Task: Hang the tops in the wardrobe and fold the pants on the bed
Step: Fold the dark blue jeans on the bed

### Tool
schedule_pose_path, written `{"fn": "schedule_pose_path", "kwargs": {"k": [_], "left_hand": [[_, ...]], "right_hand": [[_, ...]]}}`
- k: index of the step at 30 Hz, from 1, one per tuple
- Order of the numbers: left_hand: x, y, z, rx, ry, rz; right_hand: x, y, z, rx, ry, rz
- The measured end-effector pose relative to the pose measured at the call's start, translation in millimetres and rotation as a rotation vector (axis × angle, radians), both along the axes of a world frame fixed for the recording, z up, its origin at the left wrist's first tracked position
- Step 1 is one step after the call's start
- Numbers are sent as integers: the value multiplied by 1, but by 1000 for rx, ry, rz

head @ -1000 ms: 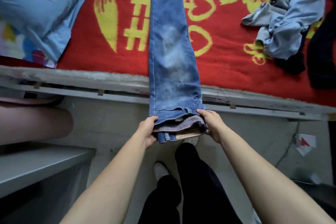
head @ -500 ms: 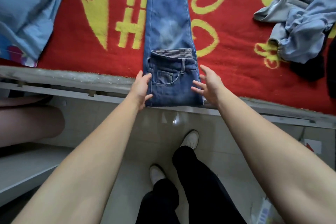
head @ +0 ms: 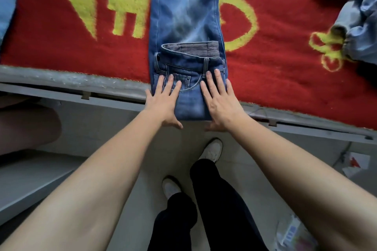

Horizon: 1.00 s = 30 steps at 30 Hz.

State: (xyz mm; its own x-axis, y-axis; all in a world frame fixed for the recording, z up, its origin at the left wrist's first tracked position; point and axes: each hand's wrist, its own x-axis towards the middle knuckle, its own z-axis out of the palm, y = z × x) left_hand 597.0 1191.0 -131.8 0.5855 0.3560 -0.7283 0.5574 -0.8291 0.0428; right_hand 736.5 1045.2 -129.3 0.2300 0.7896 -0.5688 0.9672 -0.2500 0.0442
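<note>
We press both palms flat on the jeans (head: 183,16), left hand (head: 164,102) and right hand (head: 221,102) open with fingers straight, on the waist part folded up over the legs. The jeans lie lengthwise on the red blanket (head: 61,47), with the fold right at the bed edge (head: 61,79). Our worry is that the stiff denim may spring open once we lift off, or that the fold may slide off the edge. A skewed waistband would also carry into the next fold
</note>
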Motion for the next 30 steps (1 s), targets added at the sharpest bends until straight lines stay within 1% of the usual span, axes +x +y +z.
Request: {"fn": "schedule_pose_path", "kwargs": {"k": [3, 6, 7, 9, 10, 13, 15, 18, 20, 22, 24, 25, 27, 29, 30], "left_hand": [[-5, -4, -21, 102, -10, -43], [-13, -19, -35, 304, -72, -106], [-12, -23, -37, 338, -89, -106], [-10, -28, -33, 332, -84, -102], [-10, -27, -27, 299, -68, -104], [-14, -13, 9, 86, -80, -58], [-10, 6, 46, -43, -168, 39], [7, 36, 102, -139, -315, 247], [21, 58, 131, -183, -349, 425], [36, 84, 154, -252, -341, 563], [56, 114, 170, -324, -326, 627], [69, 132, 175, -339, -350, 648], [103, 172, 178, -332, -480, 725], [142, 215, 167, -308, -693, 878], [160, 235, 156, -255, -792, 950]], "right_hand": [[0, 3, -21, -3, -82, 8], [-5, -5, -35, 124, -94, 19], [-3, -7, -35, 159, -81, 20], [3, -9, -28, 170, -23, 31], [8, -9, -22, 149, 23, 42], [22, -10, 9, 88, 201, 2], [34, -6, 40, 132, 319, -129], [62, 14, 90, 156, 412, -241], [85, 34, 121, 143, 484, -312], [110, 57, 147, 142, 539, -346], [139, 84, 164, 106, 565, -374], [156, 100, 170, 82, 596, -415], [193, 139, 176, 108, 686, -546], [231, 179, 167, 277, 777, -721], [247, 195, 156, 384, 764, -783]]}}
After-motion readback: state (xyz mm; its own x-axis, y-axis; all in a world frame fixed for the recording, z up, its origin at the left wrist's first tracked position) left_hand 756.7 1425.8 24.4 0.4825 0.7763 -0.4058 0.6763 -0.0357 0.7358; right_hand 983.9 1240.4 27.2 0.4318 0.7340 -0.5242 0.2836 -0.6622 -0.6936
